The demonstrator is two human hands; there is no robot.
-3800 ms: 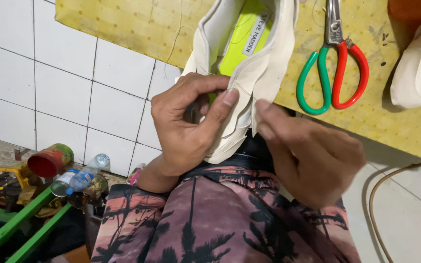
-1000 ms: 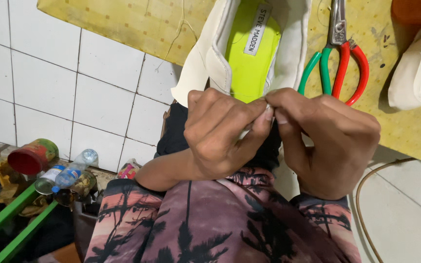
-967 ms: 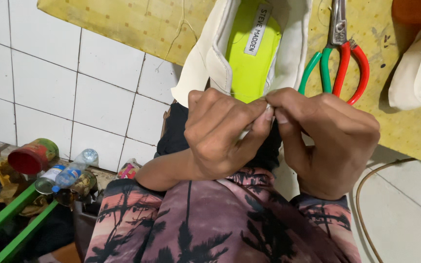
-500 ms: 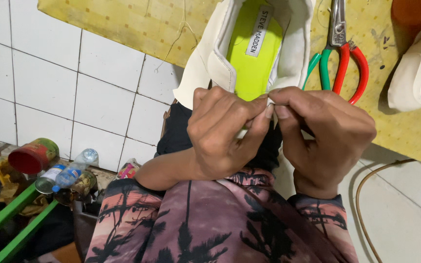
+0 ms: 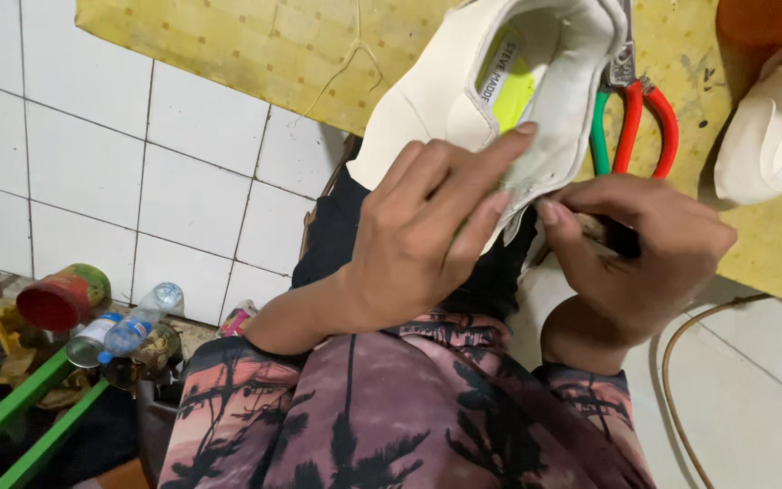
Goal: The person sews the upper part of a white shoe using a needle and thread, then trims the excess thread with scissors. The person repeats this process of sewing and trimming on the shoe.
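- Here, your left hand [image 5: 418,244] grips the heel of the cream shoe [image 5: 500,100], fingers [image 5: 491,163] pressed flat along its smooth collar.
- Your right hand [image 5: 635,254] curls shut just beside those fingers, pinching something dark and too hidden to tell.
- The lime-green insole [image 5: 513,91] shows above your fingertips.
- Red-and-green-handled scissors [image 5: 635,127] lie beyond your right knuckles on the yellow mat [image 5: 255,45].

One head camera looks steeply down (close) over the lap.
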